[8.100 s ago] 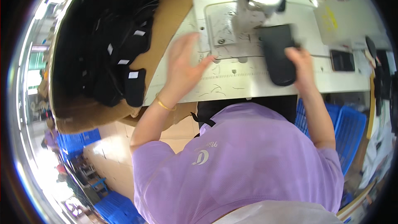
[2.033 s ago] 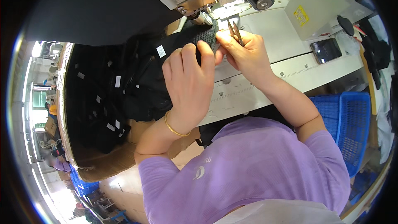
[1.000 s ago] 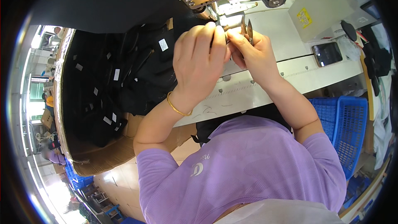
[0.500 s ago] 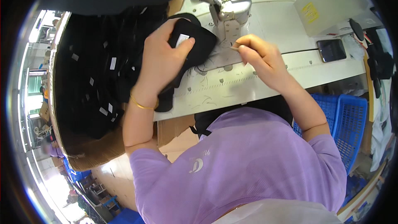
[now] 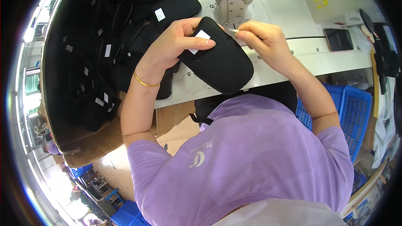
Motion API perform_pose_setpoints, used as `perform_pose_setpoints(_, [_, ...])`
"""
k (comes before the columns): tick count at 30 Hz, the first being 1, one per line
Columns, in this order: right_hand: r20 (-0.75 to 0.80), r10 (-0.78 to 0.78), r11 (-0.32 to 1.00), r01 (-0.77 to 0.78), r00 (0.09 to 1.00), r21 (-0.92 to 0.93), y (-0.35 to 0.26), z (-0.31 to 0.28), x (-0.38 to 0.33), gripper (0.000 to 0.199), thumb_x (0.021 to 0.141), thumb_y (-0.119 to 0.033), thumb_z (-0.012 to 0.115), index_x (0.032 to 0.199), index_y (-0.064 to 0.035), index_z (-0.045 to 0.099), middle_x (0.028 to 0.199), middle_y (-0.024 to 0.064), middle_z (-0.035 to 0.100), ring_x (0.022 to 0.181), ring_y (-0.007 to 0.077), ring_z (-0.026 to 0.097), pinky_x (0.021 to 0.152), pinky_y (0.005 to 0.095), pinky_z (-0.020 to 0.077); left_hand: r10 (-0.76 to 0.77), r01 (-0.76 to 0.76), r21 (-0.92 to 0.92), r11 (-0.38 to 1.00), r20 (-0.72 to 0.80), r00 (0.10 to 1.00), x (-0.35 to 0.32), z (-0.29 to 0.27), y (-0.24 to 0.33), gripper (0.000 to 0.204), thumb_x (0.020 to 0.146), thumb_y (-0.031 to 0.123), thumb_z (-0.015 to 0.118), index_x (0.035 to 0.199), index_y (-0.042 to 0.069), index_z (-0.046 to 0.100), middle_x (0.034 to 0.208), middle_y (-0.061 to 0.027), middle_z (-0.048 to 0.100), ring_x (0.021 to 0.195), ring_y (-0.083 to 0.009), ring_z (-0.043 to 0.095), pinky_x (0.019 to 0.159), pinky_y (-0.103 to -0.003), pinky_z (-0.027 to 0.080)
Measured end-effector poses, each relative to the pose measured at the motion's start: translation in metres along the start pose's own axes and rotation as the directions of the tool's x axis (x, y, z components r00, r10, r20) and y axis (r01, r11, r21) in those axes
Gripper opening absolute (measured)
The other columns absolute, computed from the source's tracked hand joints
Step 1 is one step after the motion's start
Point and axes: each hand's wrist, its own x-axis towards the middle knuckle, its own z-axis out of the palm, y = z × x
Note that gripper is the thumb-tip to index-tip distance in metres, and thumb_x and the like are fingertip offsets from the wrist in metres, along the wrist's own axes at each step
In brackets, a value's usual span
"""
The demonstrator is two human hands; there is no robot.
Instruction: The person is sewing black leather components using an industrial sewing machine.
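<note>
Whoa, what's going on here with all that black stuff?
A person's left hand is holding a flat, rounded black piece over the edge of a white table. The right hand pinches a thin tool, mostly hidden, close to its edge. More black pieces lie heaped on the left, by a metal machine.

worktable bright | white glare at left rim | fisheye curvature, black corners | black pile underexposed

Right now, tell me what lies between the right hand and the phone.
In the head view, a stretch of pale worktop with a thin dark seam lies between the right hand and the phone.
</note>
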Motion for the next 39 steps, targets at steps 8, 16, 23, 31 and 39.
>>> perform_pose_setpoints(8, [-0.056,-0.336,0.908,0.307,0.94,-0.286,-0.013,0.019,-0.025,0.032,0.074,-0.014,0.077,0.099,-0.0057,0.06,0.072,0.0055,0.059,0.06,0.0182,0.06,0.052,0.0291,0.0468,-0.157,0.139,-0.568,0.811,0.018,0.988,-0.006,0.003,0.008,0.038,0.091,0.017,0.064,0.122,-0.002,0.057,0.111,-0.0068,0.063,0.096,-0.0098,0.06,0.085,-0.023,0.048])
perform_pose_setpoints(16, [0.164,0.379,0.708,-0.399,0.911,0.582,0.007,0.005,-0.017,0.023,0.098,-0.024,0.056,0.101,-0.002,0.061,0.077,-0.0037,0.053,0.07,0.004,0.047,0.061,0.0214,0.0386,0.016,-0.052,-0.228,0.972,-0.161,0.987,-0.006,-0.007,-0.011,0.033,0.085,0.011,0.068,0.115,-0.004,0.064,0.096,-0.0056,0.07,0.082,-0.0077,0.065,0.073,-0.019,0.051])
perform_pose_setpoints(23, [0.106,0.221,0.84,-0.245,0.969,0.484,0.011,0.008,-0.012,0.028,0.098,-0.028,0.057,0.099,-0.0006,0.062,0.078,-0.0025,0.054,0.071,0.0056,0.049,0.064,0.0218,0.0422,0.033,-0.052,-0.237,0.97,-0.08,0.996,-0.004,-0.01,-0.016,0.034,0.084,0.01,0.069,0.114,-0.005,0.064,0.096,-0.0063,0.07,0.083,-0.0089,0.065,0.074,-0.02,0.051])
perform_pose_setpoints(31, [0.098,0.08,0.97,-0.101,0.992,0.222,0.006,0.001,-0.007,0.027,0.099,-0.025,0.055,0.1,0.0006,0.063,0.075,-0.0023,0.055,0.067,0.0045,0.047,0.059,0.0204,0.0386,-0.011,0.005,-0.207,0.978,-0.027,1.0,-0.002,-0.011,-0.019,0.033,0.082,0.014,0.071,0.109,-0.006,0.066,0.093,-0.0059,0.069,0.081,-0.0081,0.063,0.073,-0.02,0.05])
perform_pose_setpoints(39, [0.085,0.477,0.729,-0.448,0.875,0.517,0.001,0.007,-0.019,0.02,0.091,-0.027,0.066,0.087,-0.0068,0.066,0.069,-0.0051,0.056,0.059,0.0041,0.049,0.052,0.0204,0.0374,0.033,-0.031,0.014,0.999,-0.127,0.991,0.009,0.015,-0.037,0.035,0.085,0.03,0.072,0.098,-0.002,0.068,0.081,-0.002,0.067,0.069,-0.0076,0.058,0.064,-0.022,0.045])
